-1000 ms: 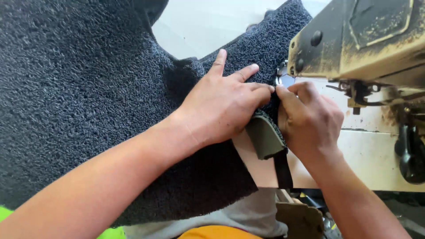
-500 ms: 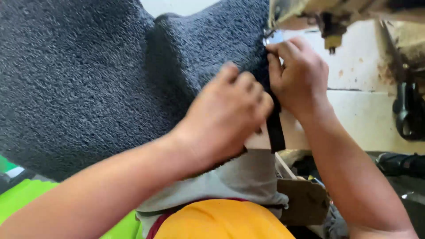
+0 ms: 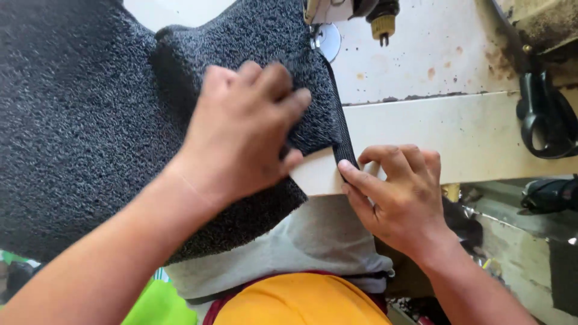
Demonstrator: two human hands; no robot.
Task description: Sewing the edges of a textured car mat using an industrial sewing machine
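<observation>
A large dark grey looped-pile mat (image 3: 84, 120) covers the left of the white sewing table (image 3: 457, 138). Its right edge carries a black binding strip (image 3: 342, 129) that runs up to the presser foot (image 3: 322, 39) of the sewing machine at the top. My left hand (image 3: 244, 129) lies on the mat near that edge, fingers curled over it and gripping the pile. My right hand (image 3: 400, 192) rests at the table's front edge, thumb and forefinger pinching the lower end of the binding strip.
Black scissors (image 3: 545, 114) lie at the right of the table. The machine head's underside and a brass-coloured knob (image 3: 383, 24) show at the top. Below the table are my grey and yellow clothes (image 3: 301, 295) and dark clutter at the lower right.
The view has tilted down and the machine head has slid out of the top. My right hand came down from the presser foot to the table's front edge; my left hand shifted left on the mat.
</observation>
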